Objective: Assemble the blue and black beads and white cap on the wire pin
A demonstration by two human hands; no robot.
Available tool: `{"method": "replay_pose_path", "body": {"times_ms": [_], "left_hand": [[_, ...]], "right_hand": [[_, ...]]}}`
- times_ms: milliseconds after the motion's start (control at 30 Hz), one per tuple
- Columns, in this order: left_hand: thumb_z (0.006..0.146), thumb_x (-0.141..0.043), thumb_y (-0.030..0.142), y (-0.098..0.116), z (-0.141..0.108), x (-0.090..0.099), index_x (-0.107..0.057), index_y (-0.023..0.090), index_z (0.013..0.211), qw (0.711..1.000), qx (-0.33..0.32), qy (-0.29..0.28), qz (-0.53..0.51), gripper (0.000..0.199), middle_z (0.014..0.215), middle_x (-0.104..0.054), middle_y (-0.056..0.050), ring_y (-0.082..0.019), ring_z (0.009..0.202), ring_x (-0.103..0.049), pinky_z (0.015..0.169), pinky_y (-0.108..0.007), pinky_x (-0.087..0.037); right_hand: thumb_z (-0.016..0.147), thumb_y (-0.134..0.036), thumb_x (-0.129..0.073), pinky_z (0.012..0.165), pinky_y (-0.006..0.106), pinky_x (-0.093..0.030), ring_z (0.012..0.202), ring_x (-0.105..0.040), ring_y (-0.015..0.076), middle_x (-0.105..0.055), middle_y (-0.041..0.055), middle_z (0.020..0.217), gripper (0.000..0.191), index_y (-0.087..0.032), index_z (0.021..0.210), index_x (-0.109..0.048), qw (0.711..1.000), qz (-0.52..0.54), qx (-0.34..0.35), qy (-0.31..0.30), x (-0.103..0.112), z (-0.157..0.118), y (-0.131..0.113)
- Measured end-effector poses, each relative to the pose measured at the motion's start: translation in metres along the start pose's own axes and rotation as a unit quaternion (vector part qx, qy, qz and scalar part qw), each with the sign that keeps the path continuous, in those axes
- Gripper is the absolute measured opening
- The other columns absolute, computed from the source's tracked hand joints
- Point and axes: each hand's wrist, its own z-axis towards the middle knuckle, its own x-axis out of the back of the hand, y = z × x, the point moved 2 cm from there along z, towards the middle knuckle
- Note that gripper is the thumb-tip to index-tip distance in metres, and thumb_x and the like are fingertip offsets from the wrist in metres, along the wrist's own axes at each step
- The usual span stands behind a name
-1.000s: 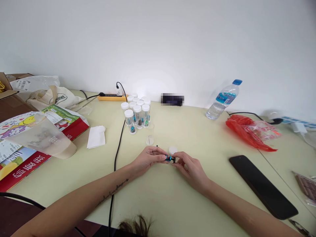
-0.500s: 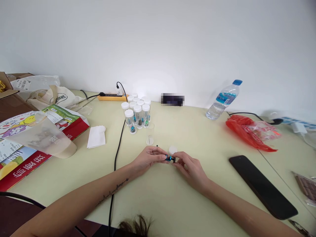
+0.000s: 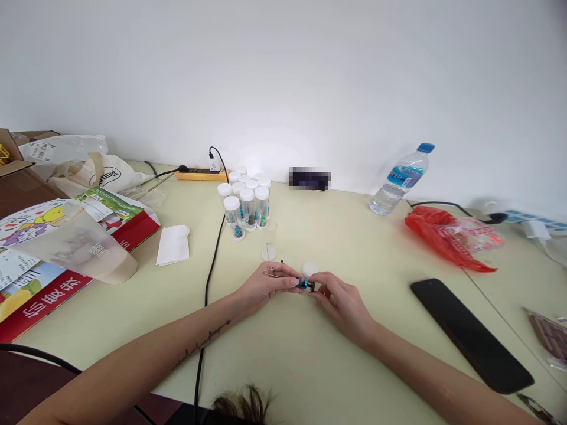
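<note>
Between thumb and fingers, my left hand (image 3: 270,283) pinches a small blue and black part (image 3: 303,284). A thin pale wire loops over the left fingers, with a tiny dark tip above them. My right hand (image 3: 339,298) has its thumb and fingertips closed on the black right end of the same part. Just behind the hands lies a round white cap (image 3: 310,270). Farther left, a clear open tube (image 3: 268,252) stands with a thin dark piece inside. Several white-capped clear tubes (image 3: 238,224) with small coloured parts stand behind it.
A white tissue (image 3: 173,245), a tilted plastic cup (image 3: 101,254) and a red box (image 3: 144,227) lie left. A black cable (image 3: 211,268) crosses the table. Rightwards are a water bottle (image 3: 398,180), a red bag (image 3: 438,233) and a black phone (image 3: 472,333). A power strip (image 3: 199,175) lies behind.
</note>
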Motion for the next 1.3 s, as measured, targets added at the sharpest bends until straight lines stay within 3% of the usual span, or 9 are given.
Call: {"method": "replay_pose_path", "body": {"times_ms": [1300], "left_hand": [[0.069, -0.074, 0.022, -0.0011, 0.0003, 0.0014, -0.070, 0.012, 0.085, 1.000, 0.004, -0.001, 0.006, 0.020, 0.088, -0.069, -0.007, -0.019, 0.084, -0.064, 0.088, -0.036, -0.046]], "right_hand": [[0.093, -0.021, -0.043, 0.056, 0.022, -0.043, 0.063, -0.055, 0.0108, -0.059, 0.0015, 0.091, 0.019, -0.025, 0.112, -0.045, 1.000, 0.016, -0.012, -0.003, -0.0011, -0.0003, 0.0012]]}}
